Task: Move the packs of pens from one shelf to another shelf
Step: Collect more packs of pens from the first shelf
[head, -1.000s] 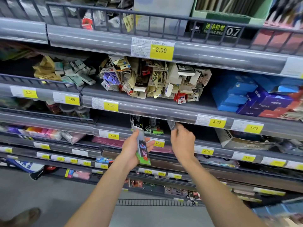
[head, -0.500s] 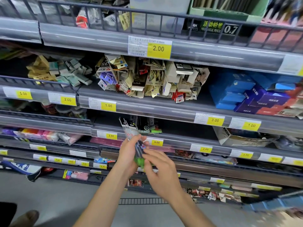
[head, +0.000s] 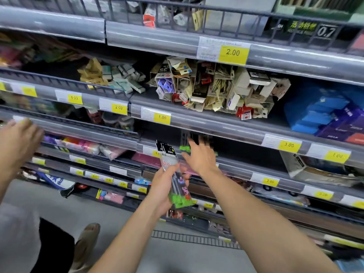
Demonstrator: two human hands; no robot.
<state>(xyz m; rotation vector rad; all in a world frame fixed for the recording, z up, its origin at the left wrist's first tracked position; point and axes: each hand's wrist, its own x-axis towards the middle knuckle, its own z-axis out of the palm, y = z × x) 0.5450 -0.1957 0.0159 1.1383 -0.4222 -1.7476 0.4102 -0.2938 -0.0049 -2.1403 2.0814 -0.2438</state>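
My left hand (head: pixel 160 187) grips a small bunch of pen packs (head: pixel 178 184): clear sleeves with black header cards on top and green bottoms, held upright in front of the shelves. My right hand (head: pixel 201 157) reaches with spread fingers into the dark shelf bay just above and holds nothing. More pen packs (head: pixel 186 141) stand in that bay, partly hidden by my fingers, with a green edge showing.
Another person's hand (head: pixel 17 140) reaches to the shelf at the far left; their shoe (head: pixel 86 239) is on the floor below. A heap of small card packs (head: pixel 216 89) and blue boxes (head: pixel 325 113) fill the shelf above. A cardboard box (head: pixel 307 168) sits to the right.
My right hand left the packs in my left hand and went back up to the shelf bay. Another person's hand came into view at the left.
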